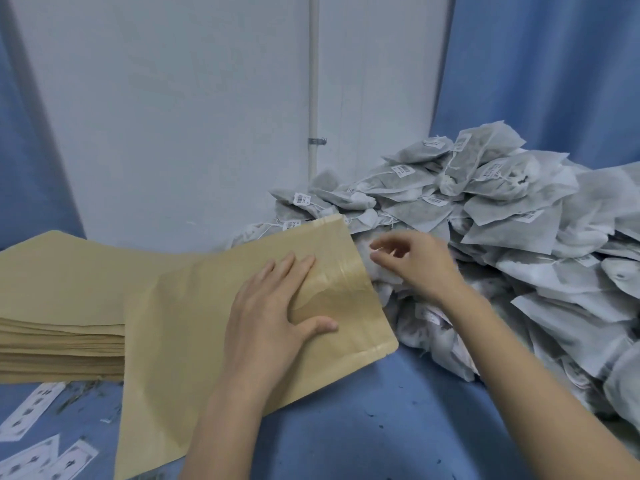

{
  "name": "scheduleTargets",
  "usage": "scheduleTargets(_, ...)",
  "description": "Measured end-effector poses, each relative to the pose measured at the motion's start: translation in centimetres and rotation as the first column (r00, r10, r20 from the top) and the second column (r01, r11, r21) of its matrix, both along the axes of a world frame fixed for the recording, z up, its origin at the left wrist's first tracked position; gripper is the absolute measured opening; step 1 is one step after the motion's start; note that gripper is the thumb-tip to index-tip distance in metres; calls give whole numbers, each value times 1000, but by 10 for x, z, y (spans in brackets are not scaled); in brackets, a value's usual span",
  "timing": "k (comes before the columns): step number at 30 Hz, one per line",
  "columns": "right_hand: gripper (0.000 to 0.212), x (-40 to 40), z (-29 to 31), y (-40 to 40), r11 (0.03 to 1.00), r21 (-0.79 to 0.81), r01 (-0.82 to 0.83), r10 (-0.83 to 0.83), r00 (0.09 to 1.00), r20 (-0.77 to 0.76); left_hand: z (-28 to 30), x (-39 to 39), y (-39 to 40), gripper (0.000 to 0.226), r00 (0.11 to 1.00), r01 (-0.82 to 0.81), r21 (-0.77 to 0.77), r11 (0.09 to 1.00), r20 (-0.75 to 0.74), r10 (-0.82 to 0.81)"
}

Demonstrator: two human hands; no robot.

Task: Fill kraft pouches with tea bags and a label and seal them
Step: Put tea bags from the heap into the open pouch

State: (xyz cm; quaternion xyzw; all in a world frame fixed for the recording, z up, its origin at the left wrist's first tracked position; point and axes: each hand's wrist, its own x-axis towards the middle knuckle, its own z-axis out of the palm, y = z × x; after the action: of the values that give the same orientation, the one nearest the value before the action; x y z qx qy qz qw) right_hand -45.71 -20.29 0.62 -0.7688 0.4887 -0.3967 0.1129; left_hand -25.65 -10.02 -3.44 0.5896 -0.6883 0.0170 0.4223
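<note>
Kraft pouch, flat and smooth, is lying under my open left hand, while my right hand, fingers loosely apart, is hovering over crinkly tea bags.

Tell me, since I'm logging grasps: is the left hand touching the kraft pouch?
Touching. The head view shows the left hand lying flat on the kraft pouch, fingers straight, thumb spread.

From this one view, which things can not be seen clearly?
- Inside of the kraft pouch: closed paper and the left hand cover it.
- Tag print in the tea bag pile: too small.
- Right hand fingertips: motion blurred.
- Labels: cut by the left edge, print blurred.
- Pouch stack: partly behind the pouch.
</note>
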Motion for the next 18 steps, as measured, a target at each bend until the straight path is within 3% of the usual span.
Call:
scheduleTargets(1, 22, -11, -3, -3, 971, -138, 197, -225, 946, -232, 0, -1, 0, 86, 1000, 3, 4, 1000, 3, -3)
scheduleTargets(3, 41, -25, -12, -11, 906, -286, 311, -421, 728, -542, -1, -1, -1, 87, 1000, 5, 8, 1000, 14, -5)
scheduleTargets(4, 46, -28, -16, -15, 900, -309, 308, -435, 678, -592, -1, -1, -1, 87, 1000, 6, 9, 1000, 12, -7)
scheduleTargets(6, 48, -32, -18, -21, 896, -338, 287, -440, 667, -601, -1, -1, -1, 86, 1000, 14, 5, 1000, -10, -13)
scheduleTargets(9, 31, -36, -14, -23, 899, -338, 278, -434, 669, -604, -1, -1, -1, 85, 999, 20, 0, 1000, -27, -20)
scheduleTargets(11, 21, -37, -10, -18, 897, -376, 231, -409, 759, -507, -2, -1, -1, 85, 999, 23, 9, 1000, -26, -23)
scheduleTargets(14, 24, -34, -3, 2, 926, -327, 189, -240, 963, -125, -2, -1, -1, 84, 999, 31, 7, 1000, -37, -30)
scheduleTargets(16, 24, -32, 4, 14, 947, -254, 199, -161, 974, 162, -2, -1, 0, 83, 999, 29, 9, 1000, -38, -28)
scheduleTargets(18, 22, -31, 9, 23, 987, -109, 120, -70, 923, 379, -1, 0, 1, 84, 999, 27, 12, 1000, -43, -26)
